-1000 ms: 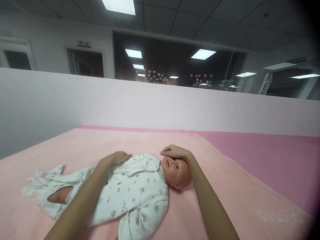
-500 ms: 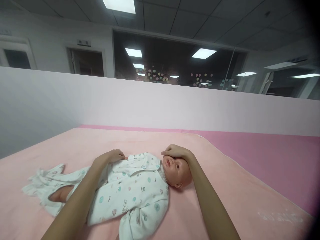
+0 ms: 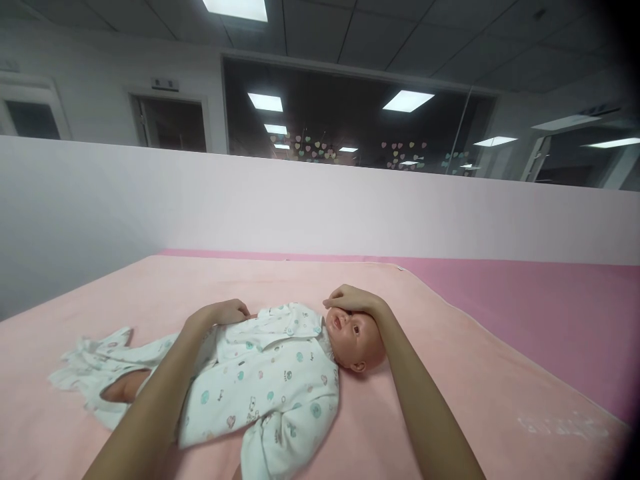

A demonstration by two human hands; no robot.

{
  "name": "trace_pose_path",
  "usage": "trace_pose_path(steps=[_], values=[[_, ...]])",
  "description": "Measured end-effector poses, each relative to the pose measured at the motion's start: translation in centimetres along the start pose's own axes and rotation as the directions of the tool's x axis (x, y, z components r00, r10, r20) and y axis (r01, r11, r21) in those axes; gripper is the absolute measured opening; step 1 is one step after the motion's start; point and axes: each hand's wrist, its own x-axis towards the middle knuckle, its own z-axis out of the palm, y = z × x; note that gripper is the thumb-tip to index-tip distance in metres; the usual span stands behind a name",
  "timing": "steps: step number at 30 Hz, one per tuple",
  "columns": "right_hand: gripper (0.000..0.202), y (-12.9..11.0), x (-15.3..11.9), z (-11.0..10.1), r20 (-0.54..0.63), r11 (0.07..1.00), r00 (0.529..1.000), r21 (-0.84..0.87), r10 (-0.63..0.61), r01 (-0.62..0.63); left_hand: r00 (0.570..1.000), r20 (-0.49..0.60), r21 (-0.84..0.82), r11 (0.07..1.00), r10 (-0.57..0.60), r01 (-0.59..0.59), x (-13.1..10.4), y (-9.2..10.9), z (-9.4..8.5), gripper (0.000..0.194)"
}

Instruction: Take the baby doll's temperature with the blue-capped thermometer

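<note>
A baby doll (image 3: 357, 340) lies on its back on a peach blanket (image 3: 450, 360), head to the right, legs to the left. It wears a white printed top (image 3: 260, 387) and white trousers (image 3: 100, 360). My left hand (image 3: 227, 312) rests at the far side of the doll's waist, fingers curled by its hand at the sleeve end; what they hold is hidden. Against the far side of the doll's head lies my right hand (image 3: 353, 299), fingers bent together, its wrist over the forehead. Whether it grips anything is too small to tell.
Behind the blanket rises a white partition (image 3: 320, 207), with a pink surface (image 3: 530, 313) along the right. Faint white lettering marks the blanket at the lower right. Beyond are a dark window (image 3: 350, 113) and a doorway (image 3: 175, 125).
The camera view has shifted very slightly. Both hands and the doll keep practically the same places relative to each other.
</note>
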Motion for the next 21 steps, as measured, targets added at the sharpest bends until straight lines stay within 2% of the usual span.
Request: trace_pose_path(steps=[4,11,21], values=[[0.041,0.4,0.1,0.0,0.008,1.0,1.0,-0.017,0.006,-0.006,0.999,0.036,0.002,1.0,0.021,-0.022,-0.2,0.2,-0.1,0.058],[0.034,0.3,0.3,-0.1,0.005,0.999,1.0,-0.036,0.01,-0.01,0.996,-0.085,0.11,0.994,0.009,0.0,-0.8,1.3,0.6,0.043],[0.036,0.3,0.2,-0.1,0.009,0.998,0.999,-0.047,0.031,-0.03,0.996,-0.077,0.136,0.99,0.049,-0.038,-0.9,2.0,0.6,0.03]])
